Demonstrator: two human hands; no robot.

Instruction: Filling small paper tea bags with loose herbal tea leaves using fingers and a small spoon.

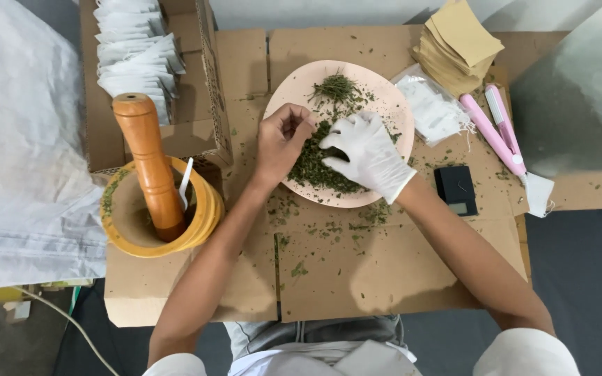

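Both hands work over a round pink plate (294,87) that sits on flattened cardboard sheets (357,271) and holds two heaps of chopped green dried herb (315,170): a small mound at the far side and a larger heap at the near side under the hands. The bare left hand (281,139) is curled, its fingertips drawn together as if pinching something small, though what lies between them cannot be made out. The right hand (371,154), in a white glove, lies with fingers half spread on the larger heap, pressing or gathering the herb. As a judgement, the work is somewhere in its middle: much loose herb remains on the plate and crumbs are scattered over the cardboard near the plate, while a long row of white filled-looking sachets (134,52) already stands in one open cardboard box (207,90) at the far left. By count: one plate, one yellow mortar (207,209) with one wooden pestle (149,163) and one small white spoon (185,182) leaning inside, one small black pocket scale (456,189), one pink handheld sealer (496,132), one stack of tan paper envelopes (458,45), and one clear bag of empty white sachets (432,110); the sachets themselves are too many and overlapped to count.
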